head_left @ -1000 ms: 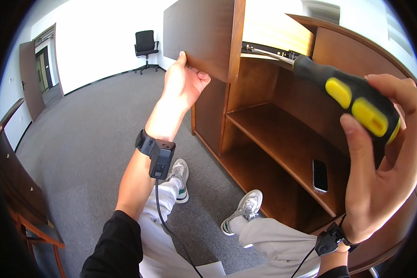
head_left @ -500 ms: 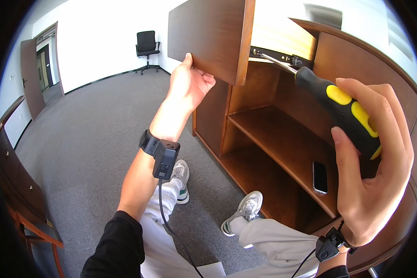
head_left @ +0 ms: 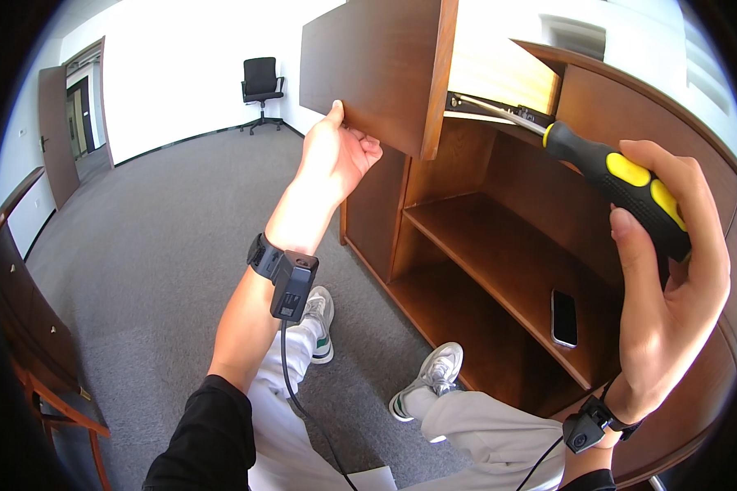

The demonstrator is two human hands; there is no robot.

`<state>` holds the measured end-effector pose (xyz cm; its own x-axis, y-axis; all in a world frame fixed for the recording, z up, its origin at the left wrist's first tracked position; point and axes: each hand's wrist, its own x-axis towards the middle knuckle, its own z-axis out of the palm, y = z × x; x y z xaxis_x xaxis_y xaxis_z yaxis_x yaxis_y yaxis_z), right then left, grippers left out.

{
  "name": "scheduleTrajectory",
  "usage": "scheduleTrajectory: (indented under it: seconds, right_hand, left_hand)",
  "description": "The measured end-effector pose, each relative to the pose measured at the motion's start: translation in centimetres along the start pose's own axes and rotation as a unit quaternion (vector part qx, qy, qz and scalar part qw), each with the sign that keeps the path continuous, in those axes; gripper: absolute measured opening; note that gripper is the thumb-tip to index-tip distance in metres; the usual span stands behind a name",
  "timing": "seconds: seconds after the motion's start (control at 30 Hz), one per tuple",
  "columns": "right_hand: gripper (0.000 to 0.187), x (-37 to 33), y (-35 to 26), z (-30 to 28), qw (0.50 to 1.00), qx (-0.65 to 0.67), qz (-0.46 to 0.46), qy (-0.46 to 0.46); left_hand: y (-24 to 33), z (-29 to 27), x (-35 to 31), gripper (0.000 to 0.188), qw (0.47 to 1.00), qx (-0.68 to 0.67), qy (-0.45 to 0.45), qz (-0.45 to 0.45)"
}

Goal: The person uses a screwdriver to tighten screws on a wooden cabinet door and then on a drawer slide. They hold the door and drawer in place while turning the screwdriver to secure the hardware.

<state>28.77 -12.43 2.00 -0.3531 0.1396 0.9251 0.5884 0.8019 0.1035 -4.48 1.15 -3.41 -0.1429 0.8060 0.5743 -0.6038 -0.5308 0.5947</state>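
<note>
My right hand point(head_left: 671, 245) is closed around the black-and-yellow handle of a screwdriver point(head_left: 610, 172). Its metal shaft points left, and its tip is at the dark metal slide point(head_left: 508, 111) along the pale side of a drawer point(head_left: 368, 69). This drawer is pulled out from a brown wooden cabinet point(head_left: 475, 237). My left hand point(head_left: 342, 155) grips the lower edge of the dark brown drawer front, thumb on its face and fingers curled beneath. Where exactly the tip meets the slide is too small to make out.
A phone point(head_left: 563, 318) lies on the cabinet's middle shelf point(head_left: 499, 245). At the far wall stands a black office chair point(head_left: 261, 90), with an open door point(head_left: 57, 135) farther left. Brown wooden furniture point(head_left: 37, 303) is at the left edge. Cables hang from both wrist devices.
My right hand and the screwdriver handle have shifted a little right, and the handle has turned slightly. The tip stays by the slide. My left hand keeps its hold on the drawer.
</note>
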Motion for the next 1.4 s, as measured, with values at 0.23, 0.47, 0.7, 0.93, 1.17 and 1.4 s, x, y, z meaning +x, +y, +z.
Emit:
scheduleTrajectory:
  seconds: [0.23,0.47,0.7,0.93,1.17,1.4]
  right_hand:
    - [0.034,-0.3,0.5,-0.8,0.998,0.049,-0.025,0.014]
    - [0.033,-0.4,0.4,0.2,1.0,0.02,0.015,0.018]
    - [0.031,-0.5,0.8,1.0,0.999,0.039,0.016,0.031]
    - [0.026,0.1,0.9,0.7,0.991,0.067,0.119,-0.005]
    - [0.03,0.0,2.7,1.0,0.997,0.063,0.021,0.038]
    - [0.022,0.7,1.9,1.1,0.999,-0.046,-0.015,0.007]
  left_hand:
    - [0.1,1.9,-0.5,0.031,0.999,-0.004,0.053,0.005]
    - [0.0,2.4,-0.7,0.03,0.998,-0.004,0.056,0.016]
    - [0.0,2.5,-0.9,0.03,0.998,-0.001,0.056,0.012]
    - [0.0,2.6,-0.8,0.03,0.998,-0.004,0.063,0.015]
    - [-0.1,2.6,-0.7,0.03,0.997,-0.013,0.076,0.016]
    - [0.0,2.9,-0.8,0.032,0.996,-0.006,0.081,0.02]
